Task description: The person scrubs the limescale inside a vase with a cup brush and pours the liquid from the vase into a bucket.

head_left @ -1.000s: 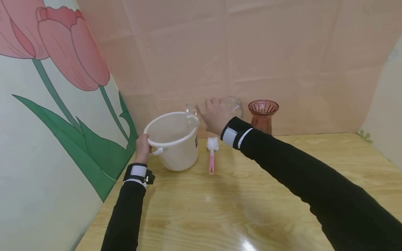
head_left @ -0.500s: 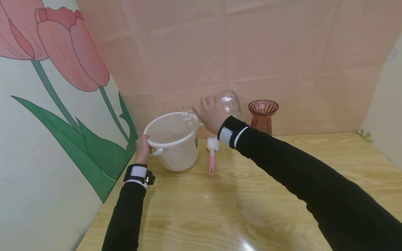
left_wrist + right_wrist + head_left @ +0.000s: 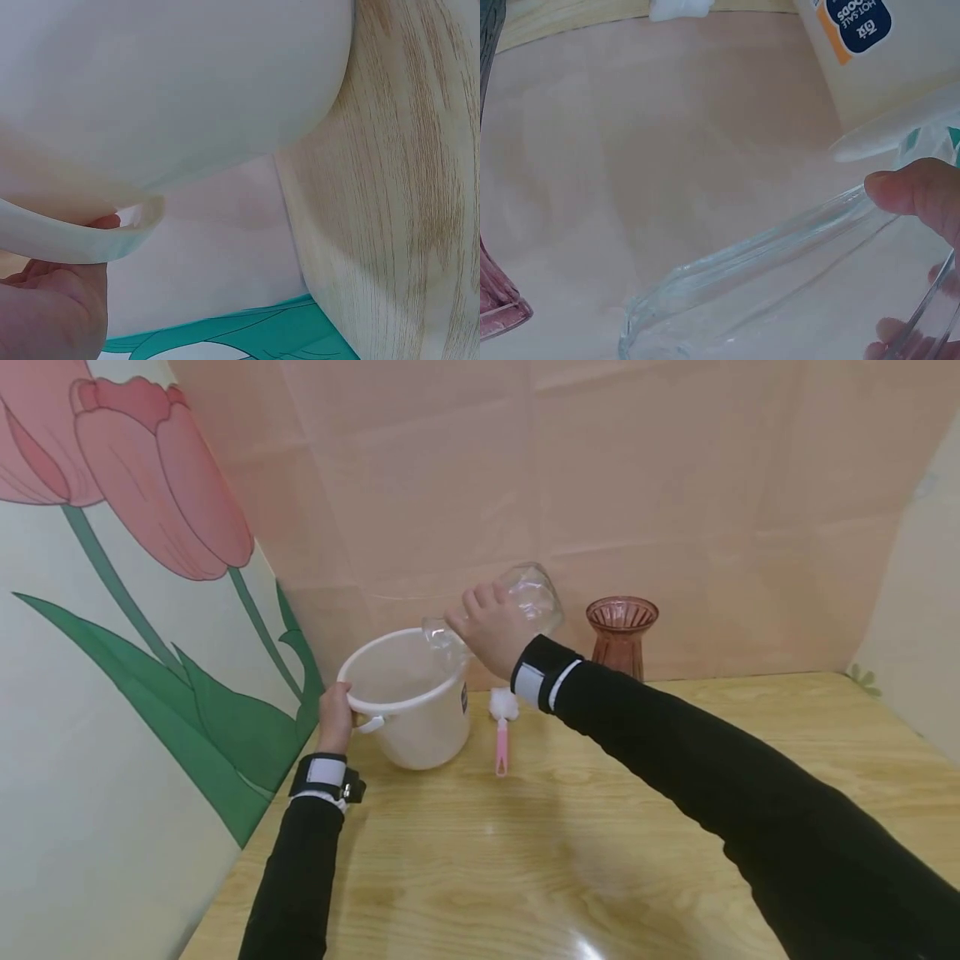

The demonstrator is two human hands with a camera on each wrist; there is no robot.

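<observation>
A white plastic bucket (image 3: 420, 727) stands on the wooden table (image 3: 600, 827) near the left wall. My left hand (image 3: 335, 717) grips its rim by the handle lug; the left wrist view shows the bucket wall (image 3: 172, 82) and my fingers (image 3: 52, 292) under the rim. My right hand (image 3: 487, 635) holds a clear glass vase (image 3: 528, 593) tipped over, its mouth over the bucket's opening. In the right wrist view the clear vase (image 3: 780, 285) fills the lower frame with my thumb (image 3: 915, 187) on it.
A pink-handled brush with a white head (image 3: 501, 727) lies on the table just right of the bucket. A ribbed pink glass vase (image 3: 621, 631) stands by the back wall. A tulip-painted wall (image 3: 135, 610) borders the left side.
My right hand has tipped the clear vase further, its base rising and its mouth lowering over the bucket. My left hand has stayed on the rim.
</observation>
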